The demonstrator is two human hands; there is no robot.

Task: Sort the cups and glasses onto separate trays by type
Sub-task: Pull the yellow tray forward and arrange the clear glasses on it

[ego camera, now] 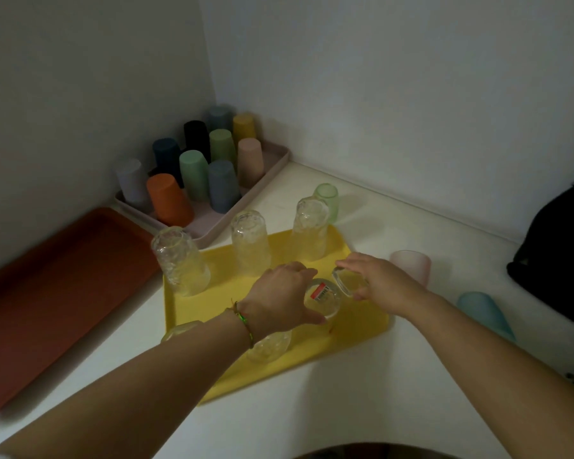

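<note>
A yellow tray (pixel 362 326) in the middle of the counter holds several clear textured glasses upside down, such as one (pixel 181 261) at its back left and one (pixel 249 245) behind my hands. My left hand (pixel 280 298) grips a clear glass with a red sticker (pixel 323 298) over the tray. My right hand (pixel 378 279) holds another clear glass (pixel 348 280), tilted, just right of it. At the back left corner a pink tray (pixel 272 168) carries several coloured plastic cups upside down. A green cup (pixel 328 197), a pink cup (pixel 411 265) and a blue cup (pixel 484 313) stand on the counter.
A large red-brown tray (pixel 57 293) lies at the left against the wall. A black bag (pixel 557 260) sits at the right edge. Walls meet in a corner behind the pink tray. The white counter (pixel 312 409) stretches toward me.
</note>
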